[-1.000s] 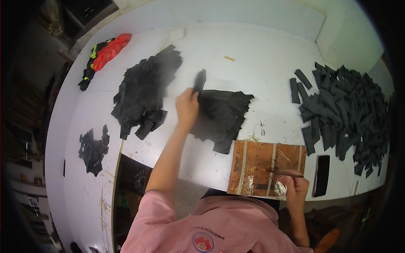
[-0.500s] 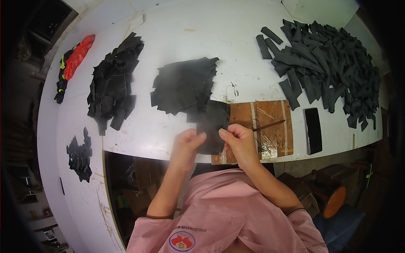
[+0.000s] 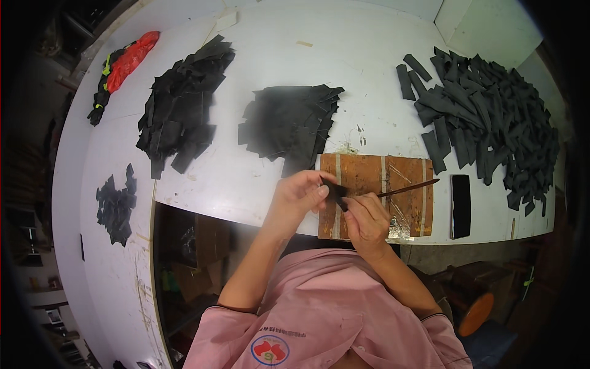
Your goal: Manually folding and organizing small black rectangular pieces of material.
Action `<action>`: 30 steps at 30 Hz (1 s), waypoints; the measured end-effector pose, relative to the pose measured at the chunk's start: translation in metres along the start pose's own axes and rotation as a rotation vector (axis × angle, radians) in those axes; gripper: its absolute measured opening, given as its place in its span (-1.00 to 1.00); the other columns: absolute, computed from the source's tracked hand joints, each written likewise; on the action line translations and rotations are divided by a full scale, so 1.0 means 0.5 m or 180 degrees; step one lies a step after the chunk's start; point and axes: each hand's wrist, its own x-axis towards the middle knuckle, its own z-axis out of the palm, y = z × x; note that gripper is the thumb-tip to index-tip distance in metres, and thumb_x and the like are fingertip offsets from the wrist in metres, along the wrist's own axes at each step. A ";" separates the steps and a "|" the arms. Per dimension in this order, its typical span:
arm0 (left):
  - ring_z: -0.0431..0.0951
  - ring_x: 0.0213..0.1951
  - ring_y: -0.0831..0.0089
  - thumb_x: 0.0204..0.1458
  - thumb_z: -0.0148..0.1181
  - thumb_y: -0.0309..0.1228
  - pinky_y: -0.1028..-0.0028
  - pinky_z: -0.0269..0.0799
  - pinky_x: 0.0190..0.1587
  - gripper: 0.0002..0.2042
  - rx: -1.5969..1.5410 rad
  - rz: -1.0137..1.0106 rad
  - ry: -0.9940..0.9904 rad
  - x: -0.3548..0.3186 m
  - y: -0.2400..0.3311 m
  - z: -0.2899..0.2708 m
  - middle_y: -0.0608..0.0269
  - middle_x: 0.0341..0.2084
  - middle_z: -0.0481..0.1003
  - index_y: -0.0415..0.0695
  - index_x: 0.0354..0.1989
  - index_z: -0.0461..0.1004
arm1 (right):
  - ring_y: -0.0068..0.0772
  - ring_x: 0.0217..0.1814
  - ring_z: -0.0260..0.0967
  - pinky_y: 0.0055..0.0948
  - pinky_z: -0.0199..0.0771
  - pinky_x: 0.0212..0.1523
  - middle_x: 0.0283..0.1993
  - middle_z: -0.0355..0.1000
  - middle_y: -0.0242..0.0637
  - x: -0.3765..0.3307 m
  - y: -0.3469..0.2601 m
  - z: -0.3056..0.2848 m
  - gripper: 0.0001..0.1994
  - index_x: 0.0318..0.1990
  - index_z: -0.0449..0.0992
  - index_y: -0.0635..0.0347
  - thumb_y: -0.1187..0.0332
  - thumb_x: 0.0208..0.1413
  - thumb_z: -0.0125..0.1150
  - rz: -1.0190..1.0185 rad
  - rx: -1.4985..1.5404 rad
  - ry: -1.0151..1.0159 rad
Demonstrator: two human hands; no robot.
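A small black fabric piece is folded or rolled between my two hands, just above the near left part of a brown board. My left hand pinches its left end between thumb and fingers. On its other end, the fingers of my right hand are closed. A thin dark pointed stick sticks out to the right from behind my right fingers and seems tucked in that hand; its inner end is hidden. Close beyond my left hand lies a pile of flat black fabric pieces.
The brown board with pale tape strips lies on the white table. A black phone is right of it. Many rolled dark pieces are heaped far right. Left are another black pile, a small pile and a red bag.
The fabric piece was held out flat and is now folded small between my hands. My right hand has turned over, and the stick's tip has moved right past the board's edge. The view has shifted slightly.
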 end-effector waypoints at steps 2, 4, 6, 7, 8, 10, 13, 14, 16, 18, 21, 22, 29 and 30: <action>0.33 -0.55 0.68 -0.06 0.09 -0.50 0.69 0.22 -0.50 -0.86 -0.0018 0.0023 0.0075 -0.002 -0.006 0.004 0.33 -0.47 0.45 -0.23 -0.31 0.45 | -0.24 -0.49 0.27 -0.40 0.27 -0.50 -0.48 0.31 -0.19 -0.006 0.002 -0.006 -0.81 -0.42 0.43 0.33 0.63 -0.33 0.17 0.0030 0.0197 -0.0149; 0.33 -0.54 0.68 -0.11 0.13 -0.56 0.69 0.24 -0.48 -0.90 0.0239 0.0165 0.0207 -0.005 -0.006 0.017 0.34 -0.49 0.42 -0.24 -0.38 0.46 | -0.25 -0.50 0.27 -0.41 0.27 -0.51 -0.49 0.30 -0.19 0.007 -0.021 -0.020 -0.81 -0.42 0.43 0.34 0.61 -0.32 0.18 0.0486 0.0391 -0.0235; 0.33 -0.52 0.68 -0.11 0.12 -0.58 0.69 0.25 -0.46 -0.92 0.1027 0.0595 0.0161 -0.010 -0.008 0.026 0.34 -0.46 0.41 -0.24 -0.40 0.46 | -0.25 -0.50 0.27 -0.41 0.27 -0.52 -0.50 0.29 -0.19 0.011 -0.029 -0.028 -0.80 -0.42 0.42 0.35 0.60 -0.32 0.20 0.0954 0.0576 -0.0305; 0.34 -0.51 0.69 -0.12 0.12 -0.60 0.68 0.27 -0.45 -0.93 0.1820 0.1057 0.0126 -0.011 -0.009 0.031 0.33 -0.44 0.40 -0.25 -0.42 0.47 | -0.26 -0.51 0.26 -0.42 0.26 -0.53 -0.52 0.28 -0.20 0.011 -0.025 -0.030 -0.81 -0.43 0.42 0.35 0.58 -0.31 0.21 0.0768 0.0428 -0.0372; 0.34 -0.48 0.68 -0.11 0.10 -0.62 0.70 0.28 -0.42 -0.89 0.1925 0.1171 0.0103 -0.014 -0.008 0.036 0.32 -0.38 0.39 -0.25 -0.36 0.44 | -0.26 -0.52 0.25 -0.42 0.26 -0.54 -0.53 0.27 -0.21 0.011 -0.022 -0.032 -0.82 -0.44 0.42 0.36 0.57 -0.31 0.22 0.0582 0.0282 -0.0441; 0.34 -0.48 0.68 -0.10 0.09 -0.62 0.71 0.28 -0.42 -0.86 0.1267 0.0917 0.0612 -0.023 -0.015 0.066 0.31 -0.40 0.38 -0.26 -0.32 0.41 | -0.27 -0.53 0.24 -0.42 0.25 -0.55 -0.54 0.27 -0.22 0.013 -0.022 -0.033 -0.83 -0.46 0.42 0.36 0.57 -0.31 0.23 0.0636 0.0228 -0.0319; 0.36 -0.50 0.67 -0.08 0.08 -0.57 0.71 0.30 -0.43 -0.81 0.0511 0.0642 0.1180 -0.048 -0.020 0.085 0.31 -0.45 0.38 -0.29 -0.24 0.35 | -0.29 -0.54 0.23 -0.42 0.24 -0.57 -0.55 0.26 -0.24 0.009 -0.023 -0.041 -0.85 -0.50 0.41 0.35 0.59 -0.32 0.23 0.0638 0.0091 -0.0183; 0.36 -0.51 0.67 -0.08 0.09 -0.53 0.71 0.30 -0.45 -0.82 0.0317 0.0480 0.1056 -0.058 -0.020 0.090 0.31 -0.47 0.38 -0.29 -0.27 0.36 | -0.30 -0.55 0.22 -0.41 0.23 -0.58 -0.55 0.25 -0.25 0.007 -0.023 -0.043 -0.86 -0.52 0.40 0.35 0.59 -0.32 0.23 0.0597 -0.0006 -0.0163; 0.35 -0.56 0.69 -0.08 0.12 -0.43 0.72 0.26 -0.52 -0.81 0.0198 0.0302 0.0962 -0.070 -0.019 0.102 0.34 -0.53 0.39 -0.27 -0.32 0.37 | -0.29 -0.55 0.22 -0.40 0.23 -0.59 -0.56 0.25 -0.26 0.003 -0.019 -0.041 -0.85 -0.53 0.40 0.33 0.60 -0.37 0.22 0.0453 -0.0108 -0.0140; 0.34 -0.56 0.69 -0.08 0.13 -0.43 0.72 0.25 -0.53 -0.82 0.0138 0.0215 0.0927 -0.075 -0.018 0.110 0.34 -0.53 0.39 -0.27 -0.33 0.37 | -0.29 -0.55 0.21 -0.40 0.22 -0.60 -0.57 0.24 -0.26 -0.004 -0.017 -0.039 -0.83 -0.54 0.39 0.32 0.62 -0.41 0.22 0.0301 -0.0193 -0.0125; 0.33 -0.57 0.71 -0.10 0.14 -0.45 0.73 0.20 -0.57 -0.84 0.0044 0.0102 0.0904 -0.069 -0.021 0.113 0.36 -0.56 0.38 -0.25 -0.37 0.38 | -0.29 -0.55 0.20 -0.41 0.21 -0.61 -0.58 0.22 -0.28 -0.012 -0.012 -0.037 -0.77 -0.54 0.38 0.30 0.62 -0.52 0.19 0.0160 -0.0293 -0.0205; 0.32 -0.60 0.72 -0.11 0.15 -0.45 0.74 0.20 -0.58 -0.85 0.0102 0.0065 0.0935 -0.067 -0.023 0.111 0.37 -0.59 0.38 -0.25 -0.40 0.39 | -0.28 -0.55 0.20 -0.41 0.21 -0.61 -0.59 0.21 -0.28 -0.016 -0.010 -0.037 -0.75 -0.54 0.38 0.30 0.61 -0.56 0.18 0.0127 -0.0311 -0.0227; 0.30 -0.69 0.71 -0.12 0.13 -0.54 0.73 0.17 -0.64 -0.95 0.0067 -0.0537 0.0950 -0.054 -0.016 0.101 0.39 -0.73 0.38 -0.25 -0.50 0.43 | -0.27 -0.56 0.18 -0.40 0.20 -0.62 -0.60 0.17 -0.28 -0.021 -0.001 -0.043 -0.75 -0.53 0.38 0.28 0.57 -0.54 0.20 -0.0026 -0.0466 -0.0435; 0.30 -0.69 0.71 -0.12 0.13 -0.54 0.73 0.17 -0.64 -0.95 0.0070 -0.0515 0.0948 -0.052 -0.016 0.100 0.39 -0.73 0.38 -0.25 -0.50 0.43 | -0.27 -0.56 0.18 -0.40 0.20 -0.62 -0.60 0.17 -0.28 -0.021 -0.001 -0.047 -0.75 -0.53 0.38 0.28 0.57 -0.54 0.20 -0.0045 -0.0468 -0.0423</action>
